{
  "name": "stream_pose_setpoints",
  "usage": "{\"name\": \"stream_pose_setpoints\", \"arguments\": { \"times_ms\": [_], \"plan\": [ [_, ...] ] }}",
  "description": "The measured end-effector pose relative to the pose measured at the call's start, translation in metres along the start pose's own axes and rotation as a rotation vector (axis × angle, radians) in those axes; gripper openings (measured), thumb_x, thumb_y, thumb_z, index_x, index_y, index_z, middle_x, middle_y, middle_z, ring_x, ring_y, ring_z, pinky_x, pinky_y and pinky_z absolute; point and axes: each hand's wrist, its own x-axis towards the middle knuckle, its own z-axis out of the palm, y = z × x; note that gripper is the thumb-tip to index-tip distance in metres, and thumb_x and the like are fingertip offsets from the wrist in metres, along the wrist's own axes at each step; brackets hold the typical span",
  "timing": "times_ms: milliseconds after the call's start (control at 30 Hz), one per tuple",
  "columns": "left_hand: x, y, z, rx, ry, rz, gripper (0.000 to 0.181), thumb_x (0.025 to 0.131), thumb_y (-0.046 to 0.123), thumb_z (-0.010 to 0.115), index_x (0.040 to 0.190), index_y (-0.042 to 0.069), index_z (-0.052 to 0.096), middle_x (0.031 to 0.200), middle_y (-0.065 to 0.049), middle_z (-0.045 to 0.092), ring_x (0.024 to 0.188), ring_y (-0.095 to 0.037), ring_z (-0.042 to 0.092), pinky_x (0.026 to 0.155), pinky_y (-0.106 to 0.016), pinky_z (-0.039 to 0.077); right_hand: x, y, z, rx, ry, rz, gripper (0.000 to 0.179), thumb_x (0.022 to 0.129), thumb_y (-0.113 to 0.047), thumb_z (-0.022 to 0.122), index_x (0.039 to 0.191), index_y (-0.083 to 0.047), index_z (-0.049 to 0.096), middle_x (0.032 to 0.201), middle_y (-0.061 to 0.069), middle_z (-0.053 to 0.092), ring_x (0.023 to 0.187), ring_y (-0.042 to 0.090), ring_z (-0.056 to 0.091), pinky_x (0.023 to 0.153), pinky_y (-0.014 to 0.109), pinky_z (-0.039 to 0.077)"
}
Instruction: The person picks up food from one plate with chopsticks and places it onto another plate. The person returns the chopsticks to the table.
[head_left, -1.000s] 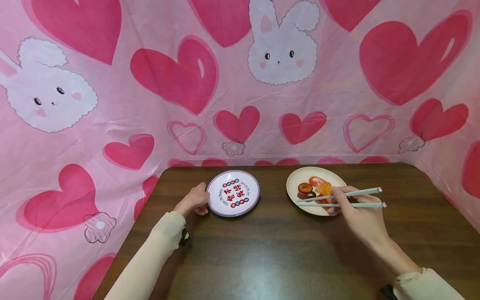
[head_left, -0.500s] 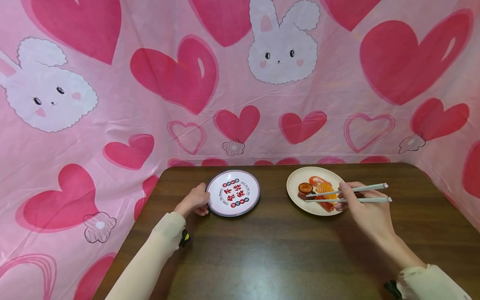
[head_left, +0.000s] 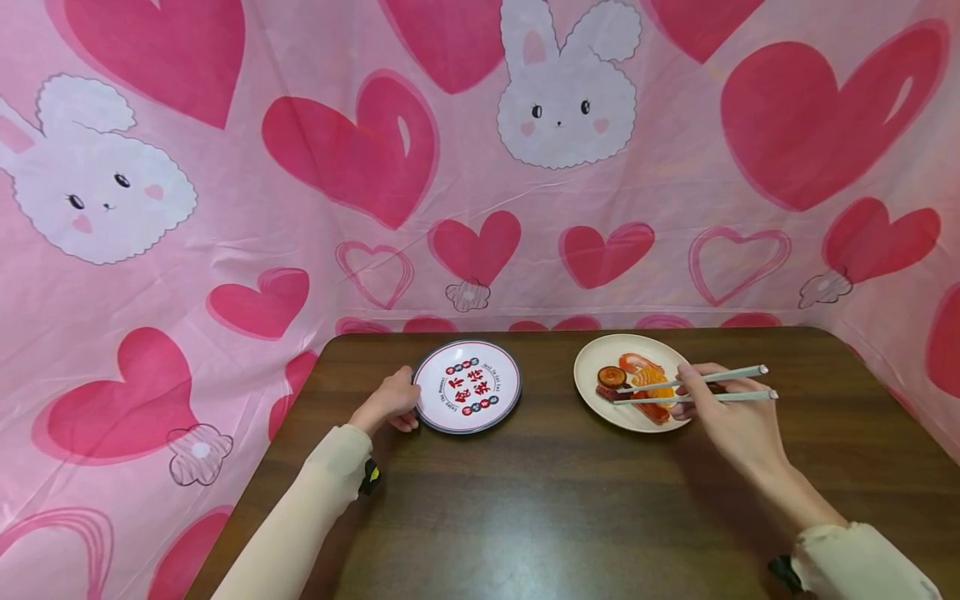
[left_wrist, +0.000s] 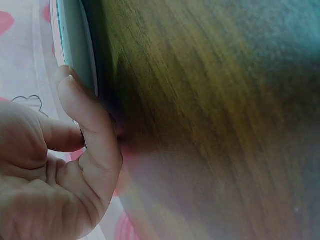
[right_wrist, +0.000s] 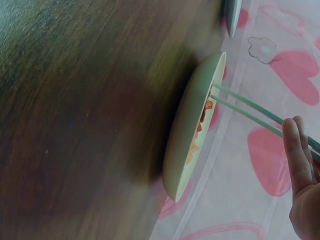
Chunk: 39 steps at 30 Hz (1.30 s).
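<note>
My left hand (head_left: 387, 402) pinches the left rim of a white plate (head_left: 507, 398) with a blue edge and red characters, which lies on the table. In the left wrist view, curled fingers (left_wrist: 95, 120) reach under that rim. My right hand (head_left: 738, 433) holds a pair of pale green chopsticks (head_left: 738, 374), slightly spread. Their tips sit over a cream plate (head_left: 584, 379), around or beside a dark reddish piece (head_left: 609, 392); contact is unclear. Also on that plate lie a round brown piece (head_left: 612, 377), a shrimp (head_left: 636, 362), an orange slice (head_left: 662, 383) and a red strip (head_left: 652, 411).
Both plates stand near the far edge of a dark wooden table (head_left: 517, 500), with a gap between them. A pink cloth (head_left: 465, 192) printed with hearts and rabbits hangs behind and at the sides.
My right hand has shifted slightly right, and the chopstick tips have moved from the plate's front left to the dark reddish piece. My left hand and the white plate stay put.
</note>
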Motion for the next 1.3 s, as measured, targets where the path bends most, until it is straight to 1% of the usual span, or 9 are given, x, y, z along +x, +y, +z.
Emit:
{"name": "stream_pose_setpoints", "arguments": {
  "times_ms": [100, 233, 467, 633, 800, 900, 1033, 1133, 1300],
  "plan": [
    [-0.001, 0.001, 0.0, -0.005, 0.0, -0.003, 0.062, 0.11, 0.013, 0.044, 0.163, -0.005, 0.017, 0.082, -0.022, 0.062, 0.051, -0.019, 0.062, 0.049, -0.032, 0.058, 0.001, 0.002, 0.001, 0.005, -0.002, 0.025, 0.027, 0.106, -0.02, 0.066, 0.102, 0.006, 0.074, 0.084, 0.001, 0.074, 0.063, 0.018, 0.074, 0.059, 0.031, 0.062],
    [-0.002, 0.001, 0.0, -0.008, 0.001, -0.005, 0.062, 0.11, 0.013, 0.044, 0.163, -0.005, 0.017, 0.082, -0.022, 0.062, 0.05, -0.019, 0.061, 0.049, -0.032, 0.058, 0.002, 0.005, 0.002, 0.007, 0.003, 0.037, 0.029, 0.105, -0.022, 0.067, 0.101, 0.006, 0.074, 0.082, 0.002, 0.074, 0.061, 0.019, 0.074, 0.059, 0.032, 0.062],
    [-0.003, 0.001, 0.0, -0.015, 0.001, -0.009, 0.063, 0.11, 0.012, 0.043, 0.163, -0.006, 0.016, 0.083, -0.023, 0.062, 0.05, -0.019, 0.061, 0.048, -0.032, 0.058, 0.007, 0.009, 0.003, 0.05, 0.011, 0.03, 0.026, 0.106, -0.016, 0.066, 0.103, 0.009, 0.072, 0.078, 0.004, 0.073, 0.06, 0.02, 0.074, 0.058, 0.033, 0.062],
    [-0.002, 0.001, 0.001, -0.018, 0.004, -0.005, 0.063, 0.11, 0.013, 0.045, 0.163, -0.006, 0.017, 0.084, -0.022, 0.062, 0.051, -0.02, 0.062, 0.049, -0.032, 0.058, 0.009, 0.009, 0.003, 0.049, 0.001, 0.032, 0.031, 0.107, -0.021, 0.064, 0.101, 0.008, 0.072, 0.078, 0.006, 0.073, 0.06, 0.021, 0.074, 0.058, 0.034, 0.061],
    [-0.002, 0.001, 0.001, -0.019, 0.006, 0.0, 0.063, 0.11, 0.013, 0.045, 0.163, -0.006, 0.017, 0.085, -0.023, 0.062, 0.052, -0.02, 0.063, 0.05, -0.033, 0.058, 0.01, 0.009, 0.003, 0.058, -0.011, 0.046, 0.035, 0.107, -0.026, 0.063, 0.102, 0.008, 0.071, 0.082, 0.011, 0.072, 0.06, 0.022, 0.074, 0.058, 0.036, 0.062],
    [-0.002, 0.001, 0.001, -0.022, 0.005, -0.004, 0.062, 0.11, 0.013, 0.044, 0.163, -0.006, 0.017, 0.084, -0.023, 0.062, 0.051, -0.02, 0.063, 0.049, -0.033, 0.058, 0.01, 0.01, 0.003, 0.091, -0.012, 0.05, 0.032, 0.107, -0.022, 0.064, 0.105, 0.009, 0.071, 0.085, 0.012, 0.073, 0.061, 0.022, 0.074, 0.058, 0.036, 0.062],
    [-0.002, 0.0, 0.001, -0.019, 0.005, -0.008, 0.062, 0.11, 0.013, 0.043, 0.163, -0.006, 0.016, 0.085, -0.023, 0.062, 0.052, -0.02, 0.063, 0.049, -0.033, 0.058, 0.01, 0.011, 0.004, 0.1, -0.029, 0.046, 0.029, 0.107, -0.018, 0.064, 0.108, 0.01, 0.071, 0.087, 0.007, 0.074, 0.062, 0.022, 0.075, 0.058, 0.036, 0.062],
    [-0.002, 0.0, 0.001, -0.014, 0.002, -0.002, 0.061, 0.11, 0.012, 0.043, 0.162, -0.007, 0.017, 0.085, -0.024, 0.062, 0.052, -0.02, 0.063, 0.049, -0.033, 0.058, 0.01, 0.012, 0.004, 0.074, -0.046, 0.05, 0.031, 0.107, -0.021, 0.064, 0.108, 0.01, 0.071, 0.086, 0.003, 0.074, 0.062, 0.022, 0.075, 0.058, 0.036, 0.061],
    [-0.001, 0.001, 0.001, -0.008, 0.003, 0.001, 0.061, 0.11, 0.013, 0.044, 0.162, -0.007, 0.019, 0.086, -0.023, 0.061, 0.052, -0.021, 0.062, 0.049, -0.032, 0.058, 0.01, 0.013, 0.004, 0.062, -0.046, 0.066, 0.034, 0.108, -0.023, 0.063, 0.11, 0.01, 0.071, 0.084, 0.004, 0.074, 0.064, 0.023, 0.076, 0.057, 0.036, 0.061]
  ]
}}
